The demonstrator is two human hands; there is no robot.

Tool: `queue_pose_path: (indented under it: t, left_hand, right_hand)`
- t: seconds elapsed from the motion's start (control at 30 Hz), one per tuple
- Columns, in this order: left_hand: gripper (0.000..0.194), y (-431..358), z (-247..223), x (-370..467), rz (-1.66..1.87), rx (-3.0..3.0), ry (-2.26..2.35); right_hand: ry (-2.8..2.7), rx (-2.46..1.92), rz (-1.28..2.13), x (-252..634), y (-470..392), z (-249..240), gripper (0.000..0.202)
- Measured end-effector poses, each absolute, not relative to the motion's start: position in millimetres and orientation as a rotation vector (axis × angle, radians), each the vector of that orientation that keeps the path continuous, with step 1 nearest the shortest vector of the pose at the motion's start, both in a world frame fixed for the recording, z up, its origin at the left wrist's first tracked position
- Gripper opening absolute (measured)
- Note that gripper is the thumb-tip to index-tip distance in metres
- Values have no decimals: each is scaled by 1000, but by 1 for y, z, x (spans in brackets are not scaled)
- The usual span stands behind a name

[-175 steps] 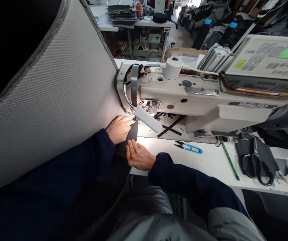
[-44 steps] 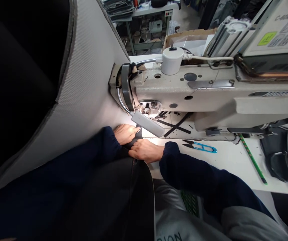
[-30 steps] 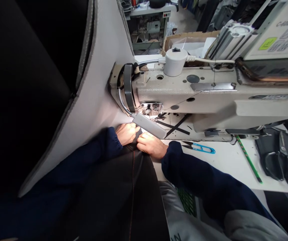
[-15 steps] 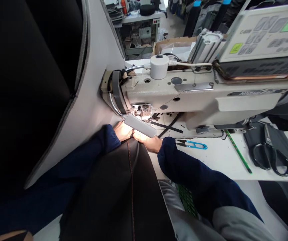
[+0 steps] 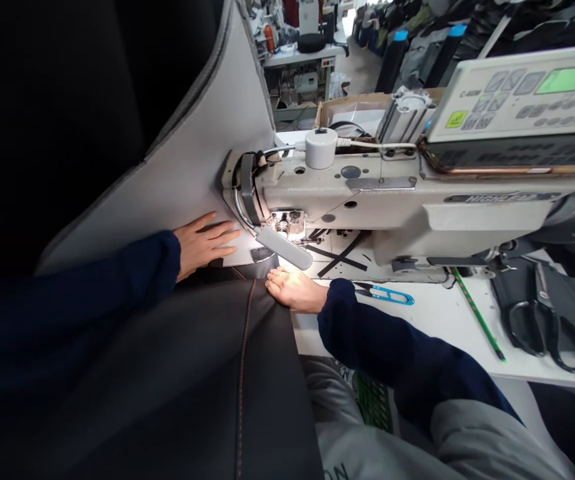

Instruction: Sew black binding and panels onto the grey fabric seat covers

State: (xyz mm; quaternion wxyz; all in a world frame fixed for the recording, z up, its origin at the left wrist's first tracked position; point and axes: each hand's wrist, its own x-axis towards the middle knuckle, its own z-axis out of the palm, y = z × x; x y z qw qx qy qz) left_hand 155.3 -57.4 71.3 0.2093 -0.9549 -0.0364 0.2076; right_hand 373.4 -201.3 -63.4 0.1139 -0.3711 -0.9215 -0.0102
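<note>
A large black leather-like sheet (image 5: 192,373) with a line of orange stitching drapes off the front of the sewing machine (image 5: 327,193). My left hand (image 5: 205,245) lies flat with fingers spread on the light grey side of the material (image 5: 217,153), left of the needle area. My right hand (image 5: 295,290) is closed on the edge of the black sheet, just in front of the needle area. A grey lamp bar (image 5: 285,248) partly hides the needle and presser foot.
Blue thread snips (image 5: 390,295), a green pencil (image 5: 477,317) and black-handled scissors (image 5: 547,327) lie to the right on the white table (image 5: 432,327). A control panel (image 5: 517,93) stands above the machine. Dark material rises high at the left.
My left hand has moved left from beside the needle and spread open on the grey material. My right hand stays near the needle. The black sheet has shifted leftward and spread wider.
</note>
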Motion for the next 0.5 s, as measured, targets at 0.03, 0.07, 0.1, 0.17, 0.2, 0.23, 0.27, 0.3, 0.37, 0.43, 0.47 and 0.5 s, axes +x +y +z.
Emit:
queue_pose_path:
  t: [0.03, 0.07, 0.1, 0.17, 0.2, 0.23, 0.27, 0.3, 0.37, 0.43, 0.47, 0.5]
  left_hand:
    - [73, -56, 69, 157, 597, -2655, -69]
    - [74, -55, 66, 159, 614, -2668, -37]
    - [73, -57, 60, 164, 624, -2696, -16]
    - [63, -63, 46, 174, 596, -2783, -50]
    - [55, -67, 38, 179, 553, -2832, -105]
    - [49, -71, 30, 183, 495, -2878, -173]
    - [45, -74, 22, 187, 434, -2913, -234]
    - [43, -77, 14, 190, 387, -2936, -274]
    - [43, -80, 1, 193, 344, -2945, -312]
    - [40, -79, -10, 194, 316, -2923, -357]
    - [39, -78, -15, 194, 289, -2916, -384]
    - [38, -77, -19, 195, 252, -2913, -408]
  right_hand:
    - [-2690, -1131, -46, 373, -203, -62, 18]
    - [-2663, -1190, -70, 373, -204, -61, 18]
    - [-2628, -1250, -101, 373, -204, -61, 19]
    - [-2551, -1336, -172, 371, -203, -63, 20]
    - [-2519, -1351, -199, 369, -200, -65, 21]
    - [-2491, -1353, -219, 368, -198, -67, 22]
    - [-2466, -1350, -232, 366, -195, -71, 24]
    - [-2446, -1346, -240, 365, -192, -74, 26]
    - [-2424, -1335, -250, 362, -190, -81, 29]
    - [-2419, -1327, -271, 360, -191, -85, 30]
    - [-2420, -1325, -279, 360, -193, -87, 30]
    - [-2420, -1325, -284, 361, -195, -88, 30]
